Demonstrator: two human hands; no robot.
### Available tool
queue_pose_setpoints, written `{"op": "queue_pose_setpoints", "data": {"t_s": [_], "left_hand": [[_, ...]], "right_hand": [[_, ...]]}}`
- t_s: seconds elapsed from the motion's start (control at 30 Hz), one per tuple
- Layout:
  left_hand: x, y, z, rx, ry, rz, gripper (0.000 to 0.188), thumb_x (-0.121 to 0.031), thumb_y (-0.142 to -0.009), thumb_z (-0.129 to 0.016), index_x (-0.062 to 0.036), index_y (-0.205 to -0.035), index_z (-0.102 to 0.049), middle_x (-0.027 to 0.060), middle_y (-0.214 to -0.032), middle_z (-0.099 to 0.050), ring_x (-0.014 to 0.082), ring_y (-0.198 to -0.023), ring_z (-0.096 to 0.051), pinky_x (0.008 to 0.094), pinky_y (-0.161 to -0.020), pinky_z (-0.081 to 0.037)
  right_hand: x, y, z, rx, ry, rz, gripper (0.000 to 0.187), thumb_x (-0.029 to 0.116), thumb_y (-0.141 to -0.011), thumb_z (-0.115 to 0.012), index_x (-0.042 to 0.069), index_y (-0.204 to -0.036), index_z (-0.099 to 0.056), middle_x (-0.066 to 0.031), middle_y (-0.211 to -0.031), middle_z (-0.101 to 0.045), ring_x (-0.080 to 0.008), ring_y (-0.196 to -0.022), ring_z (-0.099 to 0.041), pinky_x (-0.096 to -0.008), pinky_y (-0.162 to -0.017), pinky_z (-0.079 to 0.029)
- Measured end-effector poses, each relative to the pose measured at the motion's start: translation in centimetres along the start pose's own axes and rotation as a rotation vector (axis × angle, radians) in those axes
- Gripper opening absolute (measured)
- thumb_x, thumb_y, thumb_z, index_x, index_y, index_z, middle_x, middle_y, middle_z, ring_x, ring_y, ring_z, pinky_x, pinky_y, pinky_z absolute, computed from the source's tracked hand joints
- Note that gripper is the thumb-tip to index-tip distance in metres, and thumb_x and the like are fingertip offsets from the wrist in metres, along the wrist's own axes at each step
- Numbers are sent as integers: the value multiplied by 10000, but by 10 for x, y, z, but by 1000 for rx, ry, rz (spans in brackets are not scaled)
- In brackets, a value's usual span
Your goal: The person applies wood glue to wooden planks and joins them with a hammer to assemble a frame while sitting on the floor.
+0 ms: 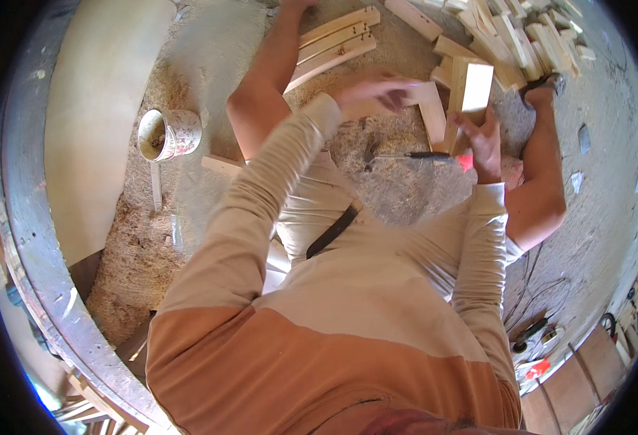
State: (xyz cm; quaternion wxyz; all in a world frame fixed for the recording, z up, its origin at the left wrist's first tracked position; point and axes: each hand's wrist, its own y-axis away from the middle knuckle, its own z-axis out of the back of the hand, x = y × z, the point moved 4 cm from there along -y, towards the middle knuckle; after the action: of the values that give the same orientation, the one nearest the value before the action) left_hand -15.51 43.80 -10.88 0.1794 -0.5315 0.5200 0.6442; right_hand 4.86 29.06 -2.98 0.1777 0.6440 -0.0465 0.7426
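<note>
My right hand (484,141) is closed around a light wooden block (476,90), which stands up in front of me between my knees and catches bright light on its face. My left hand (380,94) reaches in from the left, smeared by motion, its fingers near another wooden piece (431,116) that meets the block at an angle. Whether those fingers pinch anything small cannot be made out. Below both hands a hammer (427,154) with a dark handle lies on the sawdust-strewn floor, its head toward the left. Something red (466,161) shows beside my right hand.
Slats with nails or screws standing in them (337,43) lie ahead on the left. A heap of wood offcuts (522,40) spreads at the far right. To the left are a stained white bucket (181,134) and a pale board (101,130). Cables (543,290) lie right.
</note>
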Motion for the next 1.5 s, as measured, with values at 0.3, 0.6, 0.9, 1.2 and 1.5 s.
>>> {"op": "queue_pose_setpoints", "data": {"t_s": [0.3,0.6,0.9,1.2,1.5], "left_hand": [[167,26,129,263,-1221,846,876,-476,-645,-910,-31,-1345,-627,196,-1310,-664,390,-1190,-642,513,-976,-521],[213,45,152,338,-1166,852,866,-572,-563,-926,-53,-1225,-720,164,-1286,-686,344,-1199,-646,477,-969,-523],[104,56,127,138,-868,671,863,-421,-574,-943,-16,-1282,-660,126,-1144,-723,244,-1065,-680,367,-923,-524],[46,65,97,-47,-613,427,670,-249,-657,-908,74,-1190,-663,126,-994,-732,202,-904,-674,331,-836,-523],[8,75,102,-149,-420,118,536,-201,-697,-881,54,-1123,-679,102,-936,-729,189,-825,-681,310,-781,-520]], "right_hand": [[-16,-14,14,-39,151,-74,597,287,-743,-880,-65,-1152,-626,-105,-993,-706,-156,-877,-639,-310,-811,-516],[-8,-13,48,-262,156,-82,576,256,-707,-881,-66,-1130,-658,-117,-975,-730,-179,-866,-676,-329,-812,-538],[0,-7,75,-355,88,3,516,235,-721,-865,-61,-1090,-660,-107,-932,-724,-163,-817,-659,-330,-773,-531],[-2,-3,87,-372,-2,-11,506,203,-709,-867,-59,-1089,-660,-101,-937,-727,-156,-817,-655,-322,-779,-531],[36,2,64,-265,211,311,684,206,-683,-866,-75,-1247,-599,-162,-1064,-706,-199,-951,-641,-347,-862,-508]]}}
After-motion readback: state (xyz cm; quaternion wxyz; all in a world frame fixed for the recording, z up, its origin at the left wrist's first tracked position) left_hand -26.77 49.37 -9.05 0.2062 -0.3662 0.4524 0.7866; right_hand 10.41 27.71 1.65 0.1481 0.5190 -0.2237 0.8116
